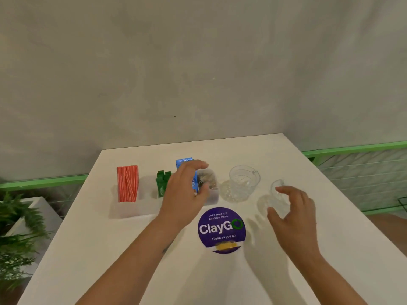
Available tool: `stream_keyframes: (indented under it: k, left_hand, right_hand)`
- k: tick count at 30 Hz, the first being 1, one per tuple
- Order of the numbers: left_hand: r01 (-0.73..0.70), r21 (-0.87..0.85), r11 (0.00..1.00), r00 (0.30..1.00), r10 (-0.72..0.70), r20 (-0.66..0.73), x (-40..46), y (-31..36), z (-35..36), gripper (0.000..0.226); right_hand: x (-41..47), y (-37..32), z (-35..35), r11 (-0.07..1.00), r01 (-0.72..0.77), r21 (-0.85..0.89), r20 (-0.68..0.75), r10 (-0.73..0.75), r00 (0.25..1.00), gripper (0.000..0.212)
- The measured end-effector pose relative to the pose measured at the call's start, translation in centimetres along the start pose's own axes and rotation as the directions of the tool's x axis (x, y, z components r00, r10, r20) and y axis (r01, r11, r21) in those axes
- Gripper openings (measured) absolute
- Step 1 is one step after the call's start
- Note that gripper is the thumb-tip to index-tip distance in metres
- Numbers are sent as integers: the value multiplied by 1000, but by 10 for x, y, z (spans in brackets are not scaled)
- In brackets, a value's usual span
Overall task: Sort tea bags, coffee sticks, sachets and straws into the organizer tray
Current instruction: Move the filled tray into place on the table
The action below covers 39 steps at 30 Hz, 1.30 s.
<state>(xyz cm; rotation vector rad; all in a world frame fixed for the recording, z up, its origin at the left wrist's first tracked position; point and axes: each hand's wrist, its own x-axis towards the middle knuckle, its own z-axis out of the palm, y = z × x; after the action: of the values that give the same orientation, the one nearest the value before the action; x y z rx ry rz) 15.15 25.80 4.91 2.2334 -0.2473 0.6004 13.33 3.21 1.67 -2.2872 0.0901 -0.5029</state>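
A translucent organizer tray (130, 211) stands on the white table. It holds red-and-white striped straws (127, 183) at the left, then green sachets (162, 182), blue coffee sticks (184, 163) and tea bags (209, 180) at the right end. My left hand (184, 194) hovers over the blue coffee sticks with fingers and thumb spread in a loose curve, covering most of them. My right hand (293, 214) curls round a small clear glass (278, 194) that is tilted just above the table, to the right of the tray.
A taller clear glass cup (245, 180) stands right of the tray with another clear piece (228, 192) against it. A round purple sticker (221, 230) lies on the table in front. A green rail (352, 149) runs behind; plants (15, 227) stand at the left.
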Motion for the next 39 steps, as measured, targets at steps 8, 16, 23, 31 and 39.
stream_keyframes:
  k: [8,16,23,31,39]
  left_hand:
    - [-38,470,882,837,-228,497,62,23,101,97]
    - [2,567,824,871,-280,404,77,18,129,88]
    - [64,645,761,891,-334,307,73,12,125,90]
    - [150,711,687,901,-391,187,68,18,129,98]
    - [116,714,690,823,-469,319,76,22,117,117]
  right_hand:
    - [69,31,-19,948,-209,-239,307,278,910,100]
    - [93,42,-5,961,-181,-208,389,252,886,110]
    - [107,38,12,973,-154,-173,398,212,893,110]
    - [124,34,24,986,-135,-99,442,165,882,111]
    - [136,38,19,993,-85,-85,515,116,849,119]
